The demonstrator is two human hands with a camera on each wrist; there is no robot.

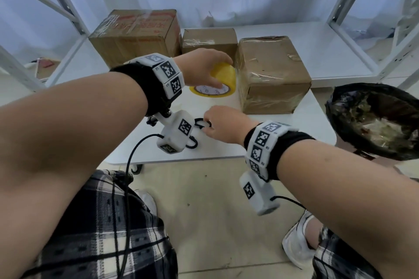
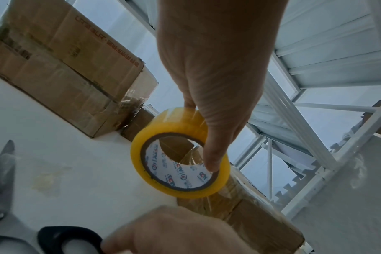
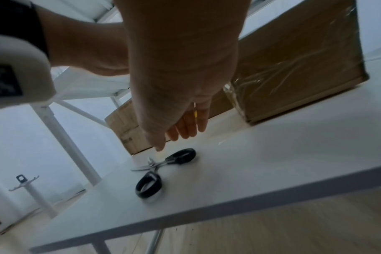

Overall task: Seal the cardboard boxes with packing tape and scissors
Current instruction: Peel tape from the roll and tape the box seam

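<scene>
From the head view we've got three boxes (image 1: 272, 72) on the tabletop (image 1: 322, 52), all already wrapped in wrinkly tape, so we can't tell what's left to seal. Left wrist view: our left hand (image 2: 215, 82) is pinching the tape (image 2: 180, 154), thumb in the core. Right wrist view: our right hand (image 3: 180, 86), fingers straight, hovers over the scissors (image 3: 161, 170), not gripping yet.
</scene>
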